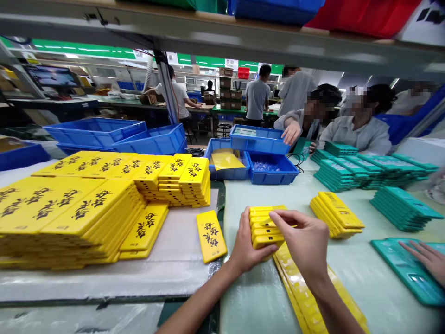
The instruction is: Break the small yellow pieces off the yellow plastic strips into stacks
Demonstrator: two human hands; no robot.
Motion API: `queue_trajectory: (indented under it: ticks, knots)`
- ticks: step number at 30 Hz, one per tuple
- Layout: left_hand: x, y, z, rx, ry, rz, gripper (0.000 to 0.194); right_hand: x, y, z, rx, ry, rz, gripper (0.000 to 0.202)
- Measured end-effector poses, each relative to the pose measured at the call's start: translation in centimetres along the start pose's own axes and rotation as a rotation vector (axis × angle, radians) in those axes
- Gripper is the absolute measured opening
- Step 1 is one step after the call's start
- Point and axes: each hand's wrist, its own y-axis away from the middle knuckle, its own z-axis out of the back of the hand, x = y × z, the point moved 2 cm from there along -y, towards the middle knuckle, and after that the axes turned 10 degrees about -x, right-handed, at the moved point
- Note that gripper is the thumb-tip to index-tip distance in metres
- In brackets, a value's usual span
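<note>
My left hand (pixel 245 246) is wrapped round a small stack of flat yellow cases (pixel 266 213), with small dark openings along their near ends. At the stack's front, my right hand (pixel 306 236) has its thumb and forefinger pinched together; whatever is between them is too small to make out. Beneath both hands lie long yellow sheets (pixel 295 297) with a shiny, segmented surface. A single yellow case with black brush lettering (pixel 211 236) rests left of my left hand. Right of my hands stands another yellow stack (pixel 335 215).
Large piles of lettered yellow cases (pixel 83 208) fill the left side. Blue bins (pixel 274 169) stand at the back, one holding a yellow sheet (pixel 227 159). Teal stacks (pixel 399 208) and a co-worker's hand (pixel 429 260) on a teal panel (pixel 403 264) are at right. A shelf (pixel 208 37) hangs overhead.
</note>
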Motion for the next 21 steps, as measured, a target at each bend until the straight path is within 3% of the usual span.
queue_trajectory:
  ticks: [11, 16, 21]
  knots:
    - [0.7, 0.3, 0.0, 0.005, 0.013, 0.036, 0.129, -1.4, -0.5, -0.7, 0.082, 0.012, 0.029, 0.020]
    - [0.5, 0.2, -0.1, 0.018, 0.036, 0.039, 0.129, -2.6, -1.0, -0.6, 0.167, -0.110, 0.071, 0.010]
    - [0.5, 0.2, 0.0, 0.012, -0.007, 0.040, 0.129, -3.2, -2.5, 0.0, 0.223, -0.035, 0.075, 0.011]
